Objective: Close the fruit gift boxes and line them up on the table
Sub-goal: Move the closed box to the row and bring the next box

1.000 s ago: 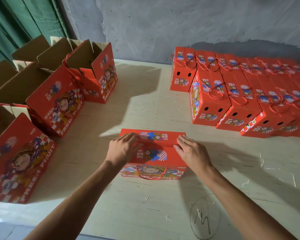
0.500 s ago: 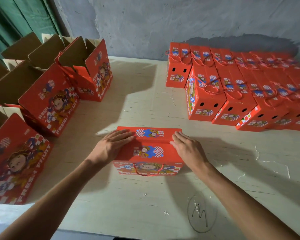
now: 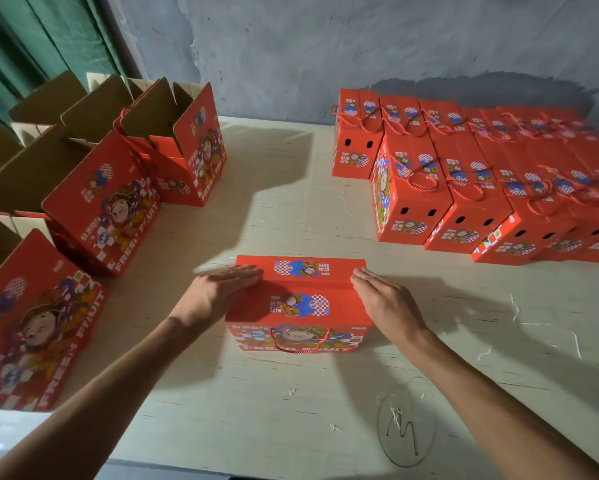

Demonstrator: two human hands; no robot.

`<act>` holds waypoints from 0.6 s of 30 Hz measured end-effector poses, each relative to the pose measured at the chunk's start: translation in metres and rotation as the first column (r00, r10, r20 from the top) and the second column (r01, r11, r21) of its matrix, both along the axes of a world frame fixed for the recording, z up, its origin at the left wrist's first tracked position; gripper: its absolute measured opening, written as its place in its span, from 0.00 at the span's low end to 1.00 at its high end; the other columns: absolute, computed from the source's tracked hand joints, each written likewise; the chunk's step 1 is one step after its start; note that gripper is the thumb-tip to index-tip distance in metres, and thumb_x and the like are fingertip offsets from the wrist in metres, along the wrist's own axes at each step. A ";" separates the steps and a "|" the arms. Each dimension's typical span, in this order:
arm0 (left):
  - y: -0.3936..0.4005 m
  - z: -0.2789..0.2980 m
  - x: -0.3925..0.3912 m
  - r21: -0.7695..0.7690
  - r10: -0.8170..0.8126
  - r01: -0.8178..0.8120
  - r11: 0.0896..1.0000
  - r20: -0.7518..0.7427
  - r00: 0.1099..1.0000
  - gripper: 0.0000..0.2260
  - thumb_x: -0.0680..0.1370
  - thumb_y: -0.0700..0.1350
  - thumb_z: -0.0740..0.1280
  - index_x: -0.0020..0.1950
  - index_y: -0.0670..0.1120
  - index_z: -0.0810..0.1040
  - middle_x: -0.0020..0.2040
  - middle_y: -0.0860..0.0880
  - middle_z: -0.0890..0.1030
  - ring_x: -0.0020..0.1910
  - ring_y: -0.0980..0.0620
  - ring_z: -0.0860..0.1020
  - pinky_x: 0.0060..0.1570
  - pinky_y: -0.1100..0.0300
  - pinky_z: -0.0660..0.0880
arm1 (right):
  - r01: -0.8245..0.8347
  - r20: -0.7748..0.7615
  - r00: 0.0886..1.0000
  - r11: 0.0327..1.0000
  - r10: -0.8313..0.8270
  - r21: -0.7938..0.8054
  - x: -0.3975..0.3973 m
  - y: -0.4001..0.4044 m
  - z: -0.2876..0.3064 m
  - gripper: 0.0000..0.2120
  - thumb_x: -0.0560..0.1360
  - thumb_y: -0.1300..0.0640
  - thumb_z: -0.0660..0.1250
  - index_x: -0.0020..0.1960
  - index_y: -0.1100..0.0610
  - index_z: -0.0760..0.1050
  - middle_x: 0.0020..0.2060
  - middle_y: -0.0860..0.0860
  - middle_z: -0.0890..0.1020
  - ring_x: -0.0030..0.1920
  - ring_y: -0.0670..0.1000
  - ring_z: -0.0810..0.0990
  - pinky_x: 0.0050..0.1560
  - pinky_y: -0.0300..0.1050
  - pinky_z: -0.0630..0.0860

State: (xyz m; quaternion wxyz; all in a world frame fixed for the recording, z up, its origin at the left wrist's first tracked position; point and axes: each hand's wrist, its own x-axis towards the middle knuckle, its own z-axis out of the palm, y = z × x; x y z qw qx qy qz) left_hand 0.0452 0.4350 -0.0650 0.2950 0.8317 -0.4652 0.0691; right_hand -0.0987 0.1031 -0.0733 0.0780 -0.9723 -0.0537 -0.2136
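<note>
A closed red gift box (image 3: 300, 303) sits mid-worktop (image 3: 291, 410), its lid pressed at either end by the flat, straight-fingered left hand (image 3: 215, 294) and right hand (image 3: 388, 303). Open boxes (image 3: 100, 206) crowd the left edge, some cut off; closed boxes (image 3: 464, 188) line the right, the farthest blurred.

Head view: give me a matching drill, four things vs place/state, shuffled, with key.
Things:
1. box under the hands
2. open boxes
3. closed boxes
4. scribbled circle

Places/states:
A. lined up in rows at the table's far right
B. drawn on the tabletop, near right
C. flaps up, standing along the left side
D. centre, top shut, left hand and right hand flat at its ends

Pairs: 1-D, 2-C, 3-A, 4-B
</note>
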 end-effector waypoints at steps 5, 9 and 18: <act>-0.002 -0.005 -0.015 -0.034 0.172 -0.173 0.984 -0.039 0.984 0.13 0.76 0.30 0.73 0.57 0.42 0.87 0.60 0.46 0.85 0.56 0.46 0.85 0.52 0.50 0.83 | 0.024 0.042 0.999 1.000 -0.025 0.011 -0.003 0.008 -0.003 0.25 0.60 0.81 0.76 0.56 0.69 0.84 0.54 0.63 0.85 0.53 0.61 0.87 0.48 0.57 0.85; -0.002 -0.008 -0.016 -0.066 0.202 -0.204 0.977 -0.041 0.979 0.10 0.78 0.35 0.72 0.57 0.45 0.87 0.54 0.46 0.82 0.50 0.46 0.83 0.50 0.54 0.81 | -0.004 0.058 0.998 1.000 0.004 -0.015 -0.004 0.005 -0.003 0.28 0.58 0.83 0.75 0.57 0.69 0.83 0.55 0.64 0.85 0.54 0.62 0.86 0.47 0.58 0.85; -0.005 -0.017 -0.014 -0.078 0.204 -0.203 0.976 0.008 0.979 0.14 0.73 0.30 0.76 0.55 0.43 0.88 0.47 0.44 0.81 0.46 0.42 0.80 0.47 0.54 0.80 | 0.054 0.149 0.988 0.998 -0.050 -0.024 -0.003 0.012 -0.014 0.25 0.59 0.81 0.75 0.55 0.68 0.85 0.53 0.62 0.86 0.53 0.60 0.87 0.48 0.56 0.85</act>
